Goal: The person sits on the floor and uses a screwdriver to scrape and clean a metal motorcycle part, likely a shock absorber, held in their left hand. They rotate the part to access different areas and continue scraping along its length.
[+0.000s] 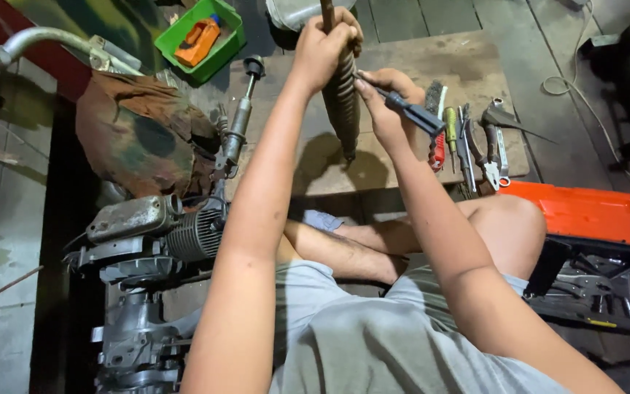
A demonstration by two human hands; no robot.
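Our left hand is closed around the top of a shock absorber, a dark coiled spring on a rod, holding it upright above a wooden board. Our right hand grips a dark-handled tool, its tip pressed against the spring's side. Pliers and screwdrivers lie on the board just right of our hands. An engine sits on the floor to the left, a green tray beyond it, an orange toolbox at right.
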